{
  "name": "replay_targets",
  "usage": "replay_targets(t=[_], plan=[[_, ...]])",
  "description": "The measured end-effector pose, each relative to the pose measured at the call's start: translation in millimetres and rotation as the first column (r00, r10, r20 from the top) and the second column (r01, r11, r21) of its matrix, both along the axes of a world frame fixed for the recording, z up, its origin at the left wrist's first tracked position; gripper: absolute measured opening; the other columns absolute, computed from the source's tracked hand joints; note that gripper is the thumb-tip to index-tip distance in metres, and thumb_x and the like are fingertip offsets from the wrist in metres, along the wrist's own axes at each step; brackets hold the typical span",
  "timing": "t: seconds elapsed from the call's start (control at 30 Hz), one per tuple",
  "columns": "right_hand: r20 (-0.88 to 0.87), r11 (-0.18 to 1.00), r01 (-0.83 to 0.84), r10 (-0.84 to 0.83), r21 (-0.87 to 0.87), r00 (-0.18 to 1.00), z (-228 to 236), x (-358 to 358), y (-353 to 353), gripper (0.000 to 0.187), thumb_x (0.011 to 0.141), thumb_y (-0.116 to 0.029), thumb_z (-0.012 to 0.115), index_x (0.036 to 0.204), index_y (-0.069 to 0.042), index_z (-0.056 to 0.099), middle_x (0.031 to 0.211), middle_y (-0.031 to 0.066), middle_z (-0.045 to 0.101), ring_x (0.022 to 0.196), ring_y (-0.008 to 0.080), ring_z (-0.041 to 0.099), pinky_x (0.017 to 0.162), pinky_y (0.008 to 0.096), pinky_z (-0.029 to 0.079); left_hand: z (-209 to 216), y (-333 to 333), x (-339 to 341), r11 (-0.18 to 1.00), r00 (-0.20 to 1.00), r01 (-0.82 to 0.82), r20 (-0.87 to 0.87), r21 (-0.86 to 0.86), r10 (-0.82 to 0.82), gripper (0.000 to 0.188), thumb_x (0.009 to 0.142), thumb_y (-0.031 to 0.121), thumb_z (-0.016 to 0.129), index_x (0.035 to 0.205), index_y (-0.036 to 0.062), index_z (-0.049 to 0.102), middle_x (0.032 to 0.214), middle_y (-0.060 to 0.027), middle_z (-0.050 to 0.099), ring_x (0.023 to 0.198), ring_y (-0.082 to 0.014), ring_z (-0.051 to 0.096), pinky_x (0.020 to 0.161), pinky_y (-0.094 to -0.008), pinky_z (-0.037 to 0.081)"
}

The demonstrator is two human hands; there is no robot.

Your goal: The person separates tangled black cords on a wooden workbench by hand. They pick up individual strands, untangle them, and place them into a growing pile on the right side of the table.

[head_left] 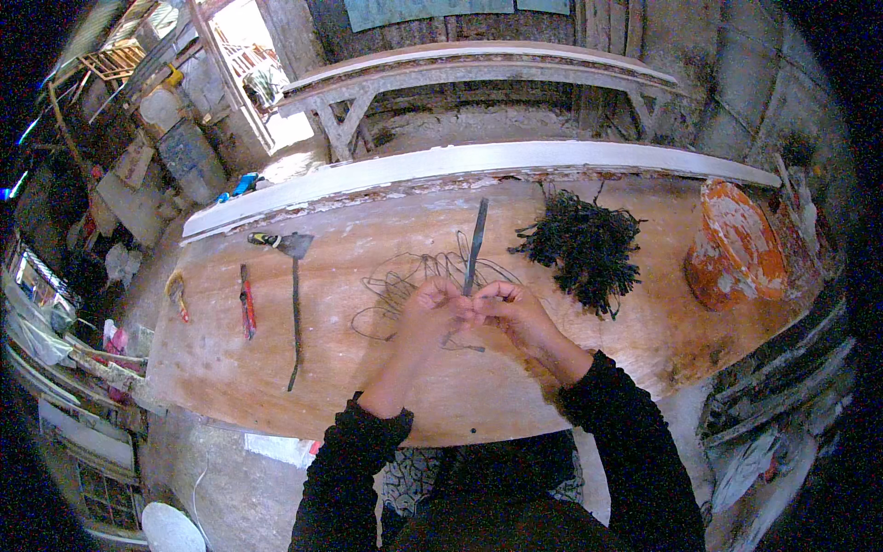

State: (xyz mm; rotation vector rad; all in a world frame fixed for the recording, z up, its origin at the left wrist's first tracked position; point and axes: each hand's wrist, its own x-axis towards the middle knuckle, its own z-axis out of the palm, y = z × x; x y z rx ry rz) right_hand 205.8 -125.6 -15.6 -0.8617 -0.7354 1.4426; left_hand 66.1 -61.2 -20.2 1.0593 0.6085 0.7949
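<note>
Two hands are at work over one table (644,363), with one tangle of wire (391,293) near its middle. One strip (476,244), dark and flat, is held up above the wire, leaning slightly to the right at its top.

The left hand (432,308) is nearly closed, its thumb and fingers pinched at the strip's lower end. The right hand (517,316) is pinched too, its fingertips meeting the left ones at that same end; the fingers overlap, so the exact grip of each is hard to see. The strip rises from between the fingertips and points away from the person, most of its length clear of both hands.

To the left of the wire lie four things: one rod (296,322), long, thin and dark; one pair of pliers (246,304) with red handles, farther left; one brush (177,293), farthest left; and one scraper (295,244), left of the wire and a little beyond it, its blade at the rod's far end. Whether blade and rod touch is unclear.

To the right of the wire sits one tuft (584,244) of black strands, and well to the right one bucket (701,276), orange and smeared with white. Beyond the wire runs one beam (460,166), white; past that stands one bench (345,124).
</note>
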Motion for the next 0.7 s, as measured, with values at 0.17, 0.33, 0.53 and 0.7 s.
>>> replay_targets(t=[0.17, 0.33, 0.53, 0.7], plan=[[-0.119, 1.000, 0.016, -0.015, 0.001, 0.993, 3, -2, -3, 0.011, 0.072, -0.005, 0.056, 0.082, 0.000, 0.055, 0.075, 0.0063, 0.058, 0.067, 0.0141, 0.055, 0.062, 0.0222, 0.044, 10, -6, 0, 1.000, 1.000, 0.001, 0.006, -0.016, 0.000, 0.008, 0.074, 0.006, 0.056, 0.079, 0.0057, 0.050, 0.069, -0.0035, 0.055, 0.059, -0.0116, 0.054, 0.047, -0.0213, 0.047], [-0.107, 0.997, 0.022, -0.015, 0.068, 0.994, -2, -2, -1, 0.012, 0.073, -0.005, 0.056, 0.084, 0.000, 0.055, 0.077, 0.0069, 0.059, 0.071, 0.0150, 0.057, 0.065, 0.0231, 0.044, 16, -9, -1, 0.999, 0.999, -0.002, 0.045, -0.038, 0.004, 0.007, 0.075, 0.010, 0.057, 0.078, 0.0065, 0.052, 0.069, -0.0023, 0.056, 0.062, -0.0096, 0.056, 0.051, -0.0171, 0.045], [0.100, 0.989, 0.042, -0.056, 0.139, 0.993, -3, 0, 0, 0.011, 0.074, -0.006, 0.056, 0.084, 0.000, 0.056, 0.077, 0.0061, 0.059, 0.071, 0.0133, 0.056, 0.066, 0.0230, 0.044, 14, -9, -2, 0.999, 1.000, -0.025, 0.001, -0.036, 0.026, 0.007, 0.074, 0.010, 0.058, 0.078, 0.0061, 0.053, 0.070, -0.0023, 0.057, 0.062, -0.0093, 0.056, 0.052, -0.0184, 0.045], [0.224, 0.975, 0.112, -0.155, 0.193, 0.962, 0, -2, -2, 0.008, 0.075, -0.006, 0.055, 0.082, -0.001, 0.056, 0.077, 0.0045, 0.059, 0.070, 0.0116, 0.055, 0.065, 0.0226, 0.044, 11, -8, 0, 0.999, 0.999, -0.032, -0.015, -0.020, 0.032, 0.007, 0.073, 0.009, 0.058, 0.078, 0.0067, 0.053, 0.069, -0.0027, 0.057, 0.059, -0.0105, 0.055, 0.048, -0.0199, 0.045]])
